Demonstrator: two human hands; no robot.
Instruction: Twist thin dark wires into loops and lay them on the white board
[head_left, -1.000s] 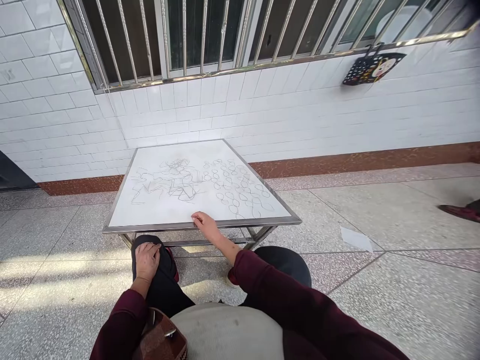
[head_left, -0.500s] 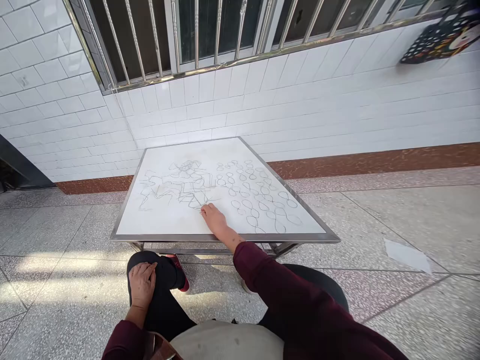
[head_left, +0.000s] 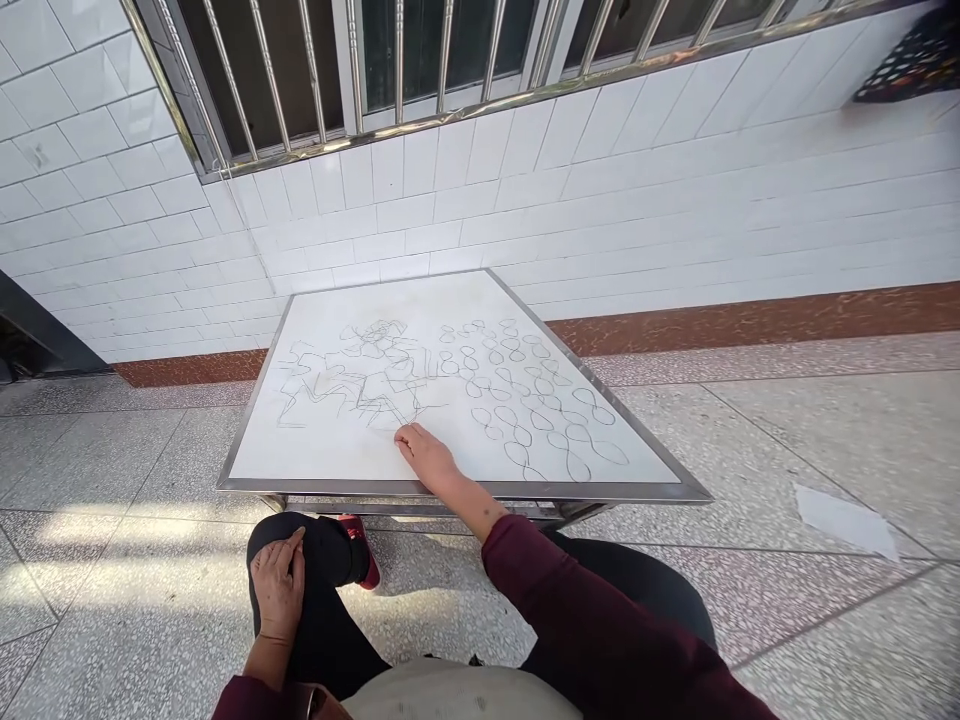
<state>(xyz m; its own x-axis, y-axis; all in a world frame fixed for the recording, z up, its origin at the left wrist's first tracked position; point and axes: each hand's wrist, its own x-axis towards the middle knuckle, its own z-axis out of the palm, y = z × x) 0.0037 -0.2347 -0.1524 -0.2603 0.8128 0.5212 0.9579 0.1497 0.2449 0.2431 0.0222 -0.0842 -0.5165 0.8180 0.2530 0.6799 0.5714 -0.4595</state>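
Note:
My right hand (head_left: pixel 426 455) is on the near part of a white-topped table (head_left: pixel 322 455), its fingers pinched together and pointing left. Whatever they hold, if anything, is too small to make out. Just beyond the fingertips lies a loose tangle of thin, dark, bent wires (head_left: pixel 364 385). To the right of the hand, several thin loops shaped like figure eights (head_left: pixel 517 430) are spread over the tabletop. My left hand (head_left: pixel 277 585) rests flat on my left knee, holding nothing, with its fingers stretched out.
A metal rim (head_left: pixel 465 489) frames the table, which stands by a white tiled wall (head_left: pixel 420 210). Above it is a barred window (head_left: pixel 420 60). A dark dotted bag (head_left: pixel 911 65) hangs at upper right. White paper (head_left: pixel 844 520) lies on the speckled floor.
My right hand has come slightly nearer to the table's front edge, and its fingers look more curled. My left hand stays on the knee. The view has shifted slightly.

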